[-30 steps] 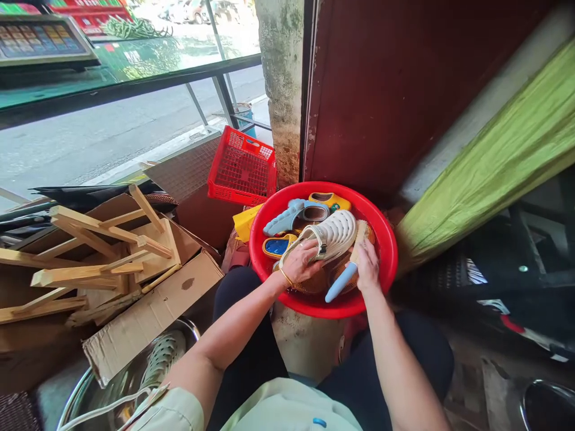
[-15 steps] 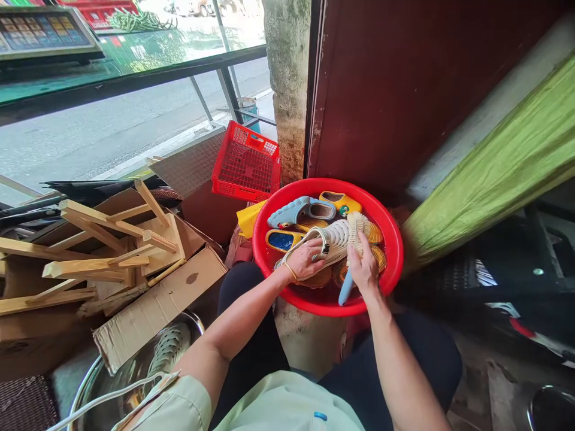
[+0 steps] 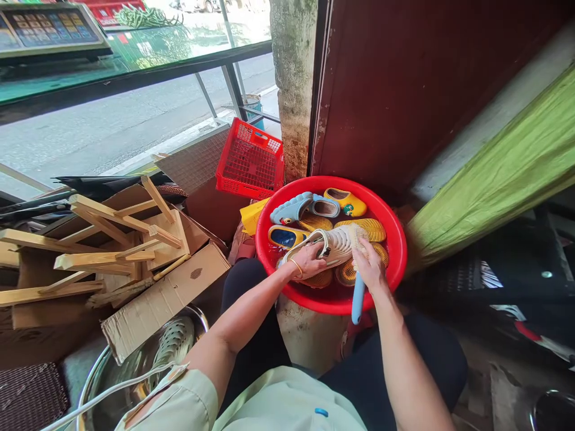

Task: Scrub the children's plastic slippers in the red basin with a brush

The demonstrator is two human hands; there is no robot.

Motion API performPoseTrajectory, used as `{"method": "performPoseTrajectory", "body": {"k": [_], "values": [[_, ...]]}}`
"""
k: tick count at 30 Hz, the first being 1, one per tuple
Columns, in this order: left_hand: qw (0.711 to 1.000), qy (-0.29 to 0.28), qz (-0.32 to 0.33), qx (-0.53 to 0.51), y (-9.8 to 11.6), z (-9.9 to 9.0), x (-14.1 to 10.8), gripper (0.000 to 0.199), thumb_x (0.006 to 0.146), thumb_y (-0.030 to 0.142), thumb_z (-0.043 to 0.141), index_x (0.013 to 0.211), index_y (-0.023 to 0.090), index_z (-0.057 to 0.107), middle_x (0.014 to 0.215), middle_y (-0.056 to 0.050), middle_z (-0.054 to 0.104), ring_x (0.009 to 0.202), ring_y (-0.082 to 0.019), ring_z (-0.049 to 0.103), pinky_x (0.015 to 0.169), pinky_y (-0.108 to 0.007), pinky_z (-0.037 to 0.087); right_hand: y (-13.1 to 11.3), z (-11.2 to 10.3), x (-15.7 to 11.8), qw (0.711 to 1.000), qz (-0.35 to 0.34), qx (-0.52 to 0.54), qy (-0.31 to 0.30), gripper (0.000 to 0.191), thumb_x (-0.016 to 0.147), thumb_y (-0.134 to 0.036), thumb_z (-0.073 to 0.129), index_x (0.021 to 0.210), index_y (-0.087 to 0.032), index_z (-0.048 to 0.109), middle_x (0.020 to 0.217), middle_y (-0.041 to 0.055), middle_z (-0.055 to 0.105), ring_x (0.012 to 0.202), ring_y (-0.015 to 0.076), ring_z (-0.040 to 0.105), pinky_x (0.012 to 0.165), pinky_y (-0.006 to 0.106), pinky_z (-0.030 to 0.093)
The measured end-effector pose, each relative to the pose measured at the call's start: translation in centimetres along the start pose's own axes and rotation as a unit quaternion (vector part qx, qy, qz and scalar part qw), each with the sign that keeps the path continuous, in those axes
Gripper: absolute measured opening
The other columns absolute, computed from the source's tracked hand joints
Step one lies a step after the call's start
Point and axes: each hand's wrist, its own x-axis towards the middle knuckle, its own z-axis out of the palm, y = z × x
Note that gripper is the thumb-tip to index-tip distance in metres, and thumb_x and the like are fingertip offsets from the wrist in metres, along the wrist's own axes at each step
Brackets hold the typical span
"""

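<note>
Left hand (image 3: 309,261) gripping a white clog (image 3: 339,245) by its opening; right hand (image 3: 371,266) grasping a blue-handled scrub brush (image 3: 358,299) (head at the toe); red basin (image 3: 332,307) beneath.

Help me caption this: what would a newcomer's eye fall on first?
Probably the round red plastic tub in the middle, with yellow and blue clogs inside. There, the left hand holds a ridged white clog, the right hand a blue-handled brush at its toe. At left, pale wooden legs jut over brown cardboard.
</note>
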Motion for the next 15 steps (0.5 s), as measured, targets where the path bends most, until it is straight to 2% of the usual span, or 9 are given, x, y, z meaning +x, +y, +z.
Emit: {"method": "performPoseTrajectory", "body": {"k": [3,6,10,15], "values": [[1.000,-0.016,-0.021,0.007,-0.1,0.1,0.0,0.052,0.077,0.031,0.059,0.127,0.017,0.062,0.119,-0.012,0.070,0.108,-0.033,0.064,0.098,-0.044,0.050,-0.6,0.3,-0.4,0.994,0.012,-0.090,-0.055,0.064,0.096,-0.053,0.046,0.149,-0.018,0.055,0.138,0.0154,0.068,0.118,0.0329,0.069,0.100,0.047,0.055],[0.999,-0.022,-0.036,0.013,-0.2,0.1,-0.1,0.056,0.077,0.030,0.058,0.132,0.017,0.060,0.123,-0.012,0.070,0.111,-0.032,0.065,0.099,-0.042,0.051,-1.5,0.3,-0.9,0.983,0.015,-0.144,-0.111,0.061,0.098,-0.048,0.044,0.150,-0.019,0.054,0.139,0.0149,0.068,0.122,0.0336,0.068,0.103,0.046,0.054],[0.999,-0.024,-0.044,0.016,-0.4,-0.1,-0.1,0.061,0.077,0.031,0.057,0.135,0.015,0.059,0.126,-0.012,0.069,0.114,-0.032,0.064,0.099,-0.041,0.051,-2.3,-0.8,-1.9,0.972,-0.011,-0.165,-0.169,0.058,0.098,-0.043,0.045,0.149,-0.018,0.056,0.140,0.0145,0.067,0.130,0.0324,0.063,0.109,0.044,0.050],[0.998,-0.008,-0.067,0.010,-0.6,-0.4,-0.1,0.054,0.073,0.027,0.059,0.126,0.017,0.065,0.111,-0.009,0.072,0.101,-0.030,0.065,0.092,-0.039,0.052,-2.5,-2.8,-3.3,0.951,-0.027,-0.165,-0.261,0.057,0.096,-0.039,0.046,0.147,-0.017,0.060,0.144,0.0144,0.064,0.134,0.0316,0.059,0.115,0.047,0.046]]}}
